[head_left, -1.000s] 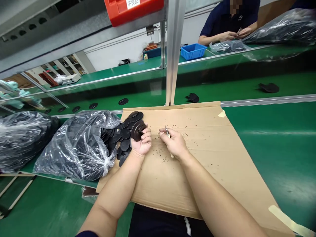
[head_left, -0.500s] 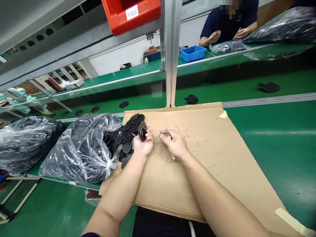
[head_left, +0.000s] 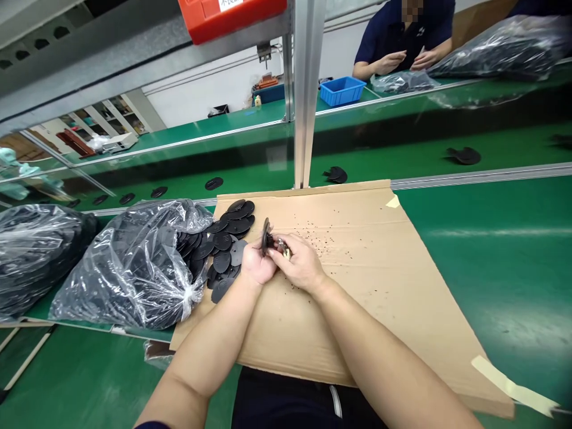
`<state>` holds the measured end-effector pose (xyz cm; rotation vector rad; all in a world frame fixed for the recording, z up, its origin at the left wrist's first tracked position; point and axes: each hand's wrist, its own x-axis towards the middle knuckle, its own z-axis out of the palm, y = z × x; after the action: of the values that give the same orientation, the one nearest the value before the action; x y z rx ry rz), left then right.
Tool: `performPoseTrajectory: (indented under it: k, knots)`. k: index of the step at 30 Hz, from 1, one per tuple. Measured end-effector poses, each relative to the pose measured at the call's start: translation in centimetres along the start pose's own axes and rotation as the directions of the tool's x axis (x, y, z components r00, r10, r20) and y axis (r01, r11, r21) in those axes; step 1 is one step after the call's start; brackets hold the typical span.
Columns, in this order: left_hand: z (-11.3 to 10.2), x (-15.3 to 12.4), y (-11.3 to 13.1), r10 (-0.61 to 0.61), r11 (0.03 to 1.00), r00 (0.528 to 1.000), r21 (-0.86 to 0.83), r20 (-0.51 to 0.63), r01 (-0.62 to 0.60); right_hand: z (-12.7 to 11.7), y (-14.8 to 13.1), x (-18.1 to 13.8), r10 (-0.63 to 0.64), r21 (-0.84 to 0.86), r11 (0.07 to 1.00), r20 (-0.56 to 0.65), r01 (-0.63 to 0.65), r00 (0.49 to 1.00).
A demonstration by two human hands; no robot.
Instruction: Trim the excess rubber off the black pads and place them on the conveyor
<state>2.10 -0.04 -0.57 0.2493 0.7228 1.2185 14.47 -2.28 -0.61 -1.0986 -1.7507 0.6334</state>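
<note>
My left hand (head_left: 258, 265) grips a round black plastic disc (head_left: 266, 234) on edge, over the cardboard sheet (head_left: 357, 333). Its fingers wrap round the disc's near side. In my right hand (head_left: 300, 259) is a pair of small nippers (head_left: 285, 249), with a metal head and pale handles. The head points at the disc and is right beside it; whether the jaws touch is hidden by my fingers. To the left of my left hand lies a pile of black plastic discs (head_left: 222, 261), spilling from a clear plastic bag (head_left: 120, 280).
Tiny dark scraps dot the cardboard. Another full bag (head_left: 40, 256) sits at far left. A metal post (head_left: 306, 113) rises behind the cardboard, with a red bin (head_left: 232, 21) overhead. Several black parts lie on the green strip (head_left: 263, 167) behind. Across it, a person works near a blue basket (head_left: 342, 92).
My right hand has moved left with the nippers, up against the disc in my left hand. The disc has turned more edge-on. The whole view has shifted slightly.
</note>
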Motion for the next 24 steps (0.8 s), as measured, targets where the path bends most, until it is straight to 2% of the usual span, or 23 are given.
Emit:
performPoseTrajectory:
  k: [3,5,6,8,10,11,12,13,15,17,19,21,22,24]
  knots:
    - [-0.2,0.2,-0.9,0.043,0.99,0.996,0.133,0.081,-0.054,-0.1,0.1,0.2,0.079,0.003,0.997,-0.053,-0.079,0.995]
    - [-0.4,0.3,-1.1,0.115,0.961,0.982,0.235,0.148,-0.148,-0.6,0.3,0.5,0.229,0.21,0.953,-0.032,-0.218,0.973]
    - [-0.5,0.2,-1.1,0.147,0.939,0.971,0.281,0.186,-0.196,-0.9,0.4,0.6,0.327,0.361,0.878,0.024,-0.313,0.945]
    - [-0.5,-0.1,-0.8,0.191,0.893,0.941,0.347,0.28,-0.285,-1.5,0.6,0.9,0.48,0.616,0.605,0.224,-0.505,0.848]
    - [-0.4,-0.5,-0.4,0.193,0.859,0.915,0.39,0.356,-0.333,-2.1,0.6,1.1,0.506,0.698,0.323,0.443,-0.639,0.74]
    - [-0.3,-0.7,-0.2,0.183,0.853,0.912,0.402,0.367,-0.334,-2.2,0.6,1.1,0.497,0.693,0.236,0.516,-0.681,0.698]
    - [-0.2,-0.8,0.0,0.168,0.858,0.919,0.406,0.356,-0.314,-2.2,0.6,1.1,0.495,0.683,0.194,0.552,-0.705,0.671]
    - [0.0,-0.9,0.1,0.139,0.877,0.936,0.399,0.324,-0.268,-2.2,0.5,1.1,0.507,0.674,0.191,0.555,-0.714,0.659]
    - [0.2,-0.9,0.5,0.042,0.937,0.975,0.329,0.218,-0.114,-1.8,0.5,1.0,0.565,0.674,0.292,0.451,-0.678,0.691]
    - [0.4,-0.7,0.8,-0.088,0.977,0.991,0.205,0.096,0.067,-1.4,0.5,0.9,0.562,0.656,0.508,0.239,-0.559,0.792]
    - [0.5,-0.4,1.1,-0.196,0.977,0.981,0.081,-0.005,0.195,-1.2,0.5,0.7,0.409,0.533,0.755,0.074,-0.382,0.91]
    - [0.6,-0.2,1.2,-0.25,0.968,0.966,0.006,-0.063,0.251,-1.2,0.6,0.6,0.194,0.333,0.924,0.012,-0.187,0.981]
    - [0.7,-0.2,1.2,-0.264,0.964,0.962,-0.015,-0.075,0.264,-1.3,0.5,0.6,0.103,0.232,0.967,0.002,-0.1,0.995]
    - [0.7,-0.2,1.2,-0.285,0.958,0.955,-0.039,-0.076,0.283,-1.4,0.5,0.5,-0.014,0.089,0.996,-0.044,0.018,0.999]
